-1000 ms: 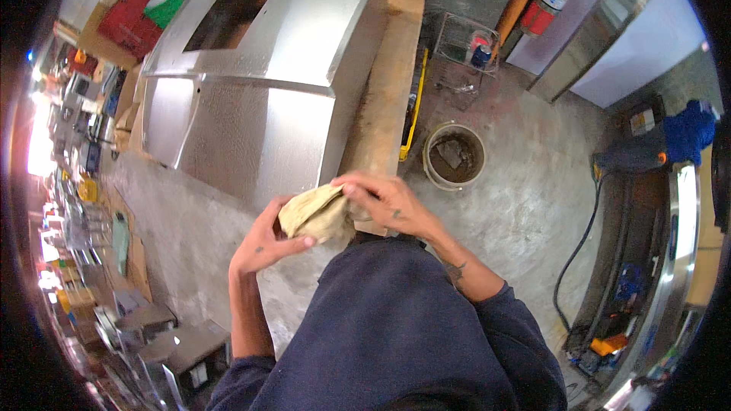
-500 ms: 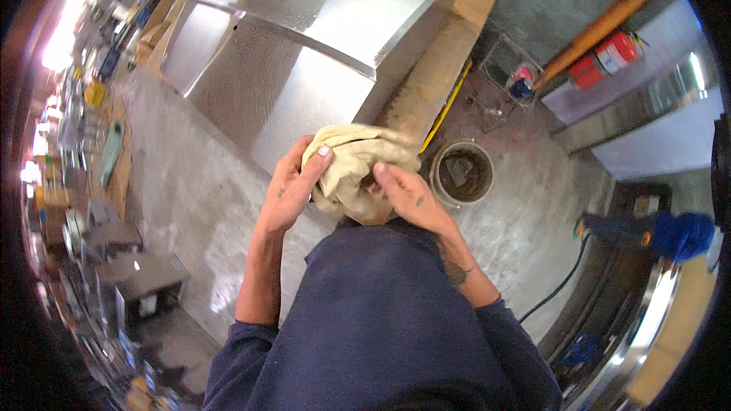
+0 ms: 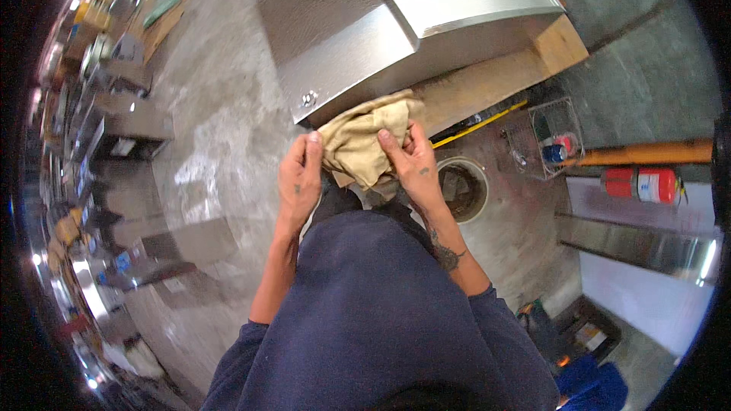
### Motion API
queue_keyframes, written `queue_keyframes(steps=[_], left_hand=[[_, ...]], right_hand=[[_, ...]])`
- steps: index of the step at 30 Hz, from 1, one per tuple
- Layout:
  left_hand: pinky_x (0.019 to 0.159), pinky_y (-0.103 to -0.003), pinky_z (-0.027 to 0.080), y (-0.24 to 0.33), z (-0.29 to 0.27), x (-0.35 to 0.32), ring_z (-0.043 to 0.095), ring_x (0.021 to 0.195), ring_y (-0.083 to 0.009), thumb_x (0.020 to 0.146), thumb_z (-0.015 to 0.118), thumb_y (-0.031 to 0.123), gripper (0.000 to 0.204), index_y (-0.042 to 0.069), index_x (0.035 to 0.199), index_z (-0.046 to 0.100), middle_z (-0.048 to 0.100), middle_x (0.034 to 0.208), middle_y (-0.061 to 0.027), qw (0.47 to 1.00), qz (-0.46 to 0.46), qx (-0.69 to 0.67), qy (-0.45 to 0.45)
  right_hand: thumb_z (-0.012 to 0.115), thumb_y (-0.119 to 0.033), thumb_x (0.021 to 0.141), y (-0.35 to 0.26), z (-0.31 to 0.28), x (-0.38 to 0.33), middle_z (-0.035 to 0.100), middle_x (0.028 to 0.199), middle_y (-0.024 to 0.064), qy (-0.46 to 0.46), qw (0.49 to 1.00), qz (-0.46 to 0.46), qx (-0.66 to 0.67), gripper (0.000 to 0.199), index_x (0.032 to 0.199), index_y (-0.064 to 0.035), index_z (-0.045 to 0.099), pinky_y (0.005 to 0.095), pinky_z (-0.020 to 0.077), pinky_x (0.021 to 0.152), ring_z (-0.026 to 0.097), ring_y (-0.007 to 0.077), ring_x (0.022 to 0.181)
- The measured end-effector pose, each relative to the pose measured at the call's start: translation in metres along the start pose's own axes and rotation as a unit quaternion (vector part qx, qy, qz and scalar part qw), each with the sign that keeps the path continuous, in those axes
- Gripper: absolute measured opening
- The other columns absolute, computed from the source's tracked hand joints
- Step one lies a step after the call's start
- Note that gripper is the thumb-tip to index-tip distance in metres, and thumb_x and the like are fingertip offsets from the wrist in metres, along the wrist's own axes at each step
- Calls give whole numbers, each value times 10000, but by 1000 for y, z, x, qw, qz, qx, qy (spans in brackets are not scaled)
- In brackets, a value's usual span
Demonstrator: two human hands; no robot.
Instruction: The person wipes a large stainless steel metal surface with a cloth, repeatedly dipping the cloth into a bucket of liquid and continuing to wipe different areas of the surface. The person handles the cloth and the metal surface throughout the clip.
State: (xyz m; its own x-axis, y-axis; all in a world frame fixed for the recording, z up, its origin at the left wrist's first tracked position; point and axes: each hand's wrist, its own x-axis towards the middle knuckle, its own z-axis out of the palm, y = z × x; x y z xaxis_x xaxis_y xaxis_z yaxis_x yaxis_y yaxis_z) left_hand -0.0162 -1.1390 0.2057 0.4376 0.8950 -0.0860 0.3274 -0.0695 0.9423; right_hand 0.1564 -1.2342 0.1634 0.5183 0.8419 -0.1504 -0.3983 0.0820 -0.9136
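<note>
A crumpled tan cloth [image 3: 365, 141] is stretched between my two hands, in front of my body. My left hand [image 3: 302, 171] pinches its left edge between thumb and fingers. On the other side my right hand [image 3: 413, 164] grips the cloth, thumb on top and fingers partly hidden behind it. Just beyond the cloth stands a large shiny sheet-metal piece [image 3: 335, 38] with wet-looking patches and a small round fitting [image 3: 307, 98] near its close corner. The metal rests on a wooden support [image 3: 487, 95].
Right of my right hand, a round bucket [image 3: 481, 209] with dark contents stands on the concrete floor. Farther right are a wire basket [image 3: 560, 125], an orange pole [image 3: 647, 154] and a red fire extinguisher [image 3: 662, 185]. Metal boxes [image 3: 133, 125] and cluttered shelving line the left.
My view has turned, so the metal piece and bucket appear shifted. The cloth, bunched up before, is now spread more between my hands, which still hold it.
</note>
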Motion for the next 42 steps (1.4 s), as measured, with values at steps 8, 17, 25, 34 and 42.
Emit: queue_keyframes(steps=[8,17,25,34,42], left_hand=[[825,-298,507,1,-6,-35,600,928,-112,1103,581,406,401,11,1131,646,677,1012,-49,998,-48,-45,21],[879,-279,526,-18,-40,-47,637,985,-99,1064,668,400,458,-14,1257,681,707,1085,-43,981,-57,-185,-18],[935,-300,549,-28,-94,-59,674,1033,-130,1141,470,435,520,-18,1339,631,715,1197,-72,977,-31,-210,-38],[838,-277,571,-10,-125,-55,685,948,-103,1116,570,299,378,-11,1333,575,707,1093,-64,950,-7,-304,-72],[855,-289,571,-12,-141,-42,682,989,-114,1123,540,217,300,4,1334,525,700,1144,-100,948,54,-309,-53]], right_hand=[[630,-210,1089,-9,3,-8,601,1186,51,-16,998,-17,-57,295,1293,-52,489,293,489,989,575,113,1094],[685,-296,1059,-36,27,-15,689,1068,50,-65,968,-33,-238,371,1287,-44,536,310,541,885,635,112,965],[707,-295,1047,-27,57,-42,737,1167,115,-4,994,-38,-99,543,1450,-23,466,290,531,918,676,141,1058],[724,-269,1034,-41,83,-48,692,1140,98,29,991,-91,-93,773,1614,-65,257,312,521,936,646,161,1039],[739,-94,997,6,83,-45,703,1074,61,-58,993,-46,-88,828,1658,-89,240,276,515,867,644,121,947]])
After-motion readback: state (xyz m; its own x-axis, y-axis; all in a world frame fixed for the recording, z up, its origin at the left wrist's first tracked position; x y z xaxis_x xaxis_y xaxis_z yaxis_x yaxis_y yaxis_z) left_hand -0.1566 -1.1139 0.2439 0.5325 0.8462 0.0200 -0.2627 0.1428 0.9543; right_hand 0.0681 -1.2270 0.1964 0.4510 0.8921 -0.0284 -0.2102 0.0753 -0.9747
